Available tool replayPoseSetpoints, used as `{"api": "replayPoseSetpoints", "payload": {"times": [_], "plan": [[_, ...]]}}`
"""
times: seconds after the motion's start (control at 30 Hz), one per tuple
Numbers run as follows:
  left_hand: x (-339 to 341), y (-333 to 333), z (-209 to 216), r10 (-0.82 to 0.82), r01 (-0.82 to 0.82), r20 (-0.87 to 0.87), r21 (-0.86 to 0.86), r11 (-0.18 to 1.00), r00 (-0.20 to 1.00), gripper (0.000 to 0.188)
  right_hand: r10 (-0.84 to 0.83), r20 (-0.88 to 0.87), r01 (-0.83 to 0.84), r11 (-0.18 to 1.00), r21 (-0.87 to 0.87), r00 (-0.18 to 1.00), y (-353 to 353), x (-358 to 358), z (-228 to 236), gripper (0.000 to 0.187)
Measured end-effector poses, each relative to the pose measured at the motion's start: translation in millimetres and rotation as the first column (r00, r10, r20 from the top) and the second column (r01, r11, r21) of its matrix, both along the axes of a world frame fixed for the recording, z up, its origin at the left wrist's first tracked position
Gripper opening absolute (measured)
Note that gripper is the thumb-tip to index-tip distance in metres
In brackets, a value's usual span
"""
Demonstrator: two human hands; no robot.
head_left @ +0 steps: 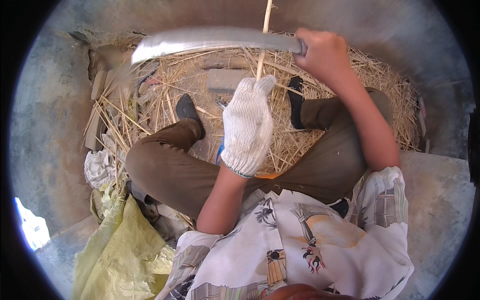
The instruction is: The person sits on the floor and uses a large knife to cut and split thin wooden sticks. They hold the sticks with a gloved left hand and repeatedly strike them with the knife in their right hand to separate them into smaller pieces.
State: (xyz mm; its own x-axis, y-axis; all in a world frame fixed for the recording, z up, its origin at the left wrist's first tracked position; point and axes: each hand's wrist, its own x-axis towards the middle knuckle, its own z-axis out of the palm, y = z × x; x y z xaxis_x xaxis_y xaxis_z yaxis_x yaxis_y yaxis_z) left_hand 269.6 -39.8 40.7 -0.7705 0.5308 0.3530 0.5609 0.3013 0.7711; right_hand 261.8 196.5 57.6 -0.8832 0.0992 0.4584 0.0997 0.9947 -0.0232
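A cream knitted work glove covers my left hand (248,122), which is closed round a thin, pale strip of wood or bamboo (267,19). The strip points up and away from me. My bare right hand (322,55) grips the handle of a large curved knife (210,41) at the upper middle. Its broad grey blade stretches left across the view and passes in front of the strip; whether they touch, I cannot tell. Motion blurs the blade's upper edge. Both hands are above the floor, between my bent knees.
Straw-like shavings (295,150) cover the floor around my dark-socked feet. A flat block (222,80) lies between them. On the left are a crumpled white bag (99,167) and a yellow-green sack (122,250). Stained walls (47,115) close in the space.
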Motion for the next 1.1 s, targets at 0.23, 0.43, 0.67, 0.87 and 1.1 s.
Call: {"api": "replayPoseSetpoints", "payload": {"times": [0.23,0.43,0.67,0.87,1.1], "plan": [[-5,-4,2,0.041,-0.057,-0.185,-0.085,0.995,0.982,0.033,-0.085,0.037,0.089,0.989,-0.122,0.996,-13,-7,0,0.011],[3,-3,7,0.048,-0.058,-0.087,-0.120,0.991,0.995,0.031,-0.138,0.011,0.138,0.978,-0.155,0.990,7,-19,7,0.012],[7,-9,12,0.108,-0.117,-0.064,-0.176,0.977,0.992,0.029,0.019,0.000,-0.019,0.996,-0.084,1.000,-15,-4,10,0.014],[15,-10,30,0.094,-0.087,0.058,-0.114,0.990,0.994,0.030,-0.027,0.001,0.027,0.986,-0.165,1.000,-17,-4,19,0.014],[-7,-13,-2,0.028,-0.082,-0.358,-0.137,0.987,0.933,0.033,-0.041,0.048,0.052,0.968,-0.246,0.998,-22,-13,14,0.016]]}}
